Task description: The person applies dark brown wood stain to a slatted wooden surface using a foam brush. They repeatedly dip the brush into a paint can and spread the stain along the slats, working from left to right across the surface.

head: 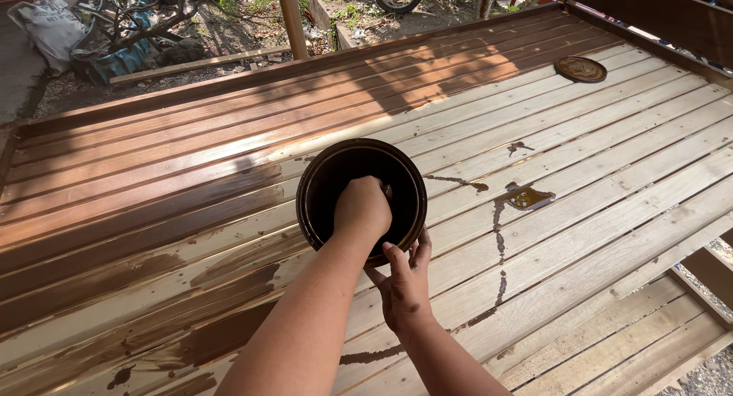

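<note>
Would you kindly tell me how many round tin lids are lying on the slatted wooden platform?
1: a round stain-coated lid lies at the platform's far right corner, well apart from the open tin that both hands hold. No others show.

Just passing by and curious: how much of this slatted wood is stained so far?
The far slats are dark brown. The left hand is inside the can, which the right hand grips. The near pale slats, streaked and dripped on, remain: roughly half.
</note>
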Motion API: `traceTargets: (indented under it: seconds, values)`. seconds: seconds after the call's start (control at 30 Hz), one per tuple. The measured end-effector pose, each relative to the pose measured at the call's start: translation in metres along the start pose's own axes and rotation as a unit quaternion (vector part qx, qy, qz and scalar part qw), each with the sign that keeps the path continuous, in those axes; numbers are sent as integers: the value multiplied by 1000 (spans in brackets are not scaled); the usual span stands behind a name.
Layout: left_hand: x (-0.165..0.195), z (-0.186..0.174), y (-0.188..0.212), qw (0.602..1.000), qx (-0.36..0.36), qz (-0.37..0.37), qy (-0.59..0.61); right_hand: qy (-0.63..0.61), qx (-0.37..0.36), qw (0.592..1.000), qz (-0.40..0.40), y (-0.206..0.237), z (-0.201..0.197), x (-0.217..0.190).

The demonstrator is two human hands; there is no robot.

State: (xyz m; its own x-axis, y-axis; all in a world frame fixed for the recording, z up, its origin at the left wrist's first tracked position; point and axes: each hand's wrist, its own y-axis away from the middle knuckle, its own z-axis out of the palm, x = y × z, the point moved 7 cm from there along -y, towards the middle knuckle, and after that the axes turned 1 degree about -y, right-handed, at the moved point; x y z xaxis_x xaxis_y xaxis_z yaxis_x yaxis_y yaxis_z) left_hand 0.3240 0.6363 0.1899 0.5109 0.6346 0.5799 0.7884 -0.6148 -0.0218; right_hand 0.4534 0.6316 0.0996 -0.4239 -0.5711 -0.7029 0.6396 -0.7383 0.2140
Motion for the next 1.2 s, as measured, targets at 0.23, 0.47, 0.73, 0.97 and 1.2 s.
traceTargets:
  seconds: [0.23,0.47,0.73,0.97,1.2]
  values:
    - [3,-28,4,996,-12,88,11,18,25,999,18,-10,3,-2]
    - [-30,-120,29,953,116,102,260,101,102,987,76,-42,0,-9]
    - [-114,-88,27,696,152,-58,699,139,125,982,28,-97,3,-17]
    - [-150,-28,15,518,104,-86,845,164,168,971,36,-107,7,-10]
    - [-214,-65,32,443,120,14,889,78,217,969,-93,-72,-17,69]
